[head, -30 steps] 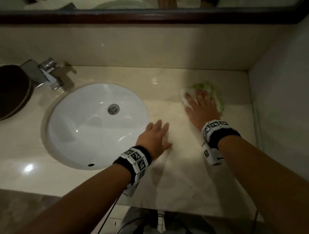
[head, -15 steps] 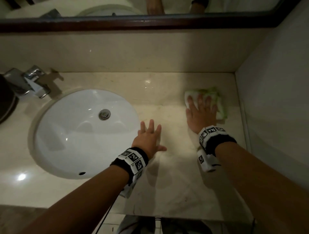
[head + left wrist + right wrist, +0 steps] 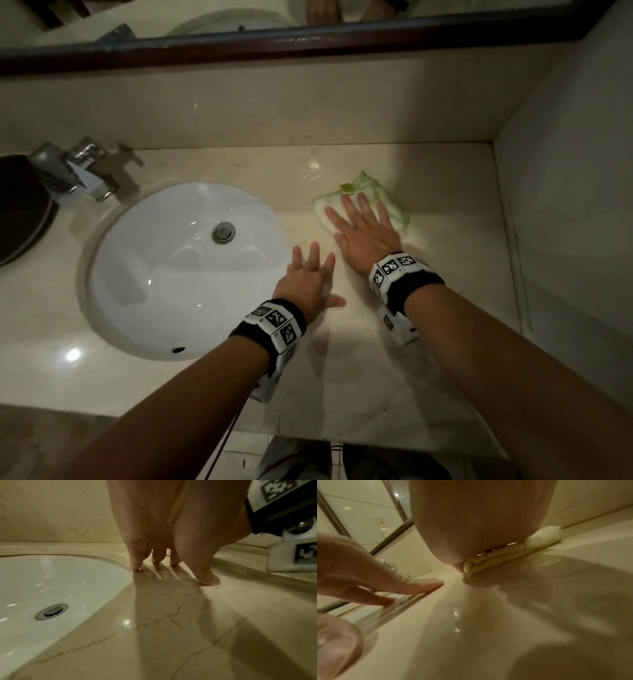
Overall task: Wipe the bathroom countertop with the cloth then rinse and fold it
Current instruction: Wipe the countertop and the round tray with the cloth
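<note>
Head view: we have the countertop (image 3: 359, 394) stretching from the sink (image 3: 171, 274) to the side wall, marble, glossy, with faint smears. Wiping is under way; rinse and fold not yet started, by our judgement. Cloth (image 3: 394, 209), green and white, bunched flat, lies right of the sink toward the back wall. Our right hand (image 3: 364, 236) presses it down, fingers straight and slightly fanned, palm trailing on bare stone. Our left hand (image 3: 308, 279) braces at the sink's edge, fingers spread, tips on the marble, holding nothing. To wipe well, we should keep the whole palm over the cloth, overlap strokes, and work into the far corner.
</note>
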A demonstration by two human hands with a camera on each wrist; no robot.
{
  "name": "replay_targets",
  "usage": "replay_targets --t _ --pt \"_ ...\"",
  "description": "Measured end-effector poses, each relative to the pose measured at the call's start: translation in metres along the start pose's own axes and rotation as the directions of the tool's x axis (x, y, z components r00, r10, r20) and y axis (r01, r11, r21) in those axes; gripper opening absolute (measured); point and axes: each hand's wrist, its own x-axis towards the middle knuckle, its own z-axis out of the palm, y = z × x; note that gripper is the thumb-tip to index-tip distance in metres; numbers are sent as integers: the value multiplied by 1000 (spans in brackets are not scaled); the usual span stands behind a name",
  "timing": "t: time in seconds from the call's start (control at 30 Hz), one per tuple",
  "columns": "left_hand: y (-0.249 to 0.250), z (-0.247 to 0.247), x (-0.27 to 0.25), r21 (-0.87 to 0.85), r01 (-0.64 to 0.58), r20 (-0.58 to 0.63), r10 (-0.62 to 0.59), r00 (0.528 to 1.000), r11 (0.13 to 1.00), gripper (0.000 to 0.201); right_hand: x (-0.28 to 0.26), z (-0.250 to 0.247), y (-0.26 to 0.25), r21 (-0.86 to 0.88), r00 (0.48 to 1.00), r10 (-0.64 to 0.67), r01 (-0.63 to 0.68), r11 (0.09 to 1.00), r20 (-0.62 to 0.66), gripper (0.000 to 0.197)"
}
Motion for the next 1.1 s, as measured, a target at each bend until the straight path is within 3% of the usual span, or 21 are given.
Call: replay_targets --t 0.2,0.37,0.43,0.6,0.73,0.83,0.93,1.1 --pt "-2 3 1 3 -6 -3 6 1000 1000 91 -20 -3 52 27 987 161 -160 987 -26 56" --pt "-3 3 0 -17 -7 -12 6 1000 1000 91 -49 -1 117 83 907 415 -409 909 -73 58" --pt "-3 3 0 -9 -13 -15 12 1000 1000 91 -56 0 129 81 887 457 -451 889 -73 58" --pt "-3 3 1 -3 -16 -18 16 1000 1000 92 -42 -7 117 156 840 542 -540 827 29 57" --pt "-4 5 4 -2 -12 -24 12 1000 1000 93 -28 -7 97 192 769 639 -626 756 -13 59" --pt "-5 5 4 5 -10 -21 10 1000 1000 92 -13 -14 80 216 735 676 -668 712 45 61" --pt "-5 5 5 15 -9 -21 9 1000 1000 92 4 -20 62 198 777 625 -626 754 78 62" --pt "-4 6 5 17 -1 -19 1 1000 1000 92 16 -17 15 167 929 355 -369 914 106 65"
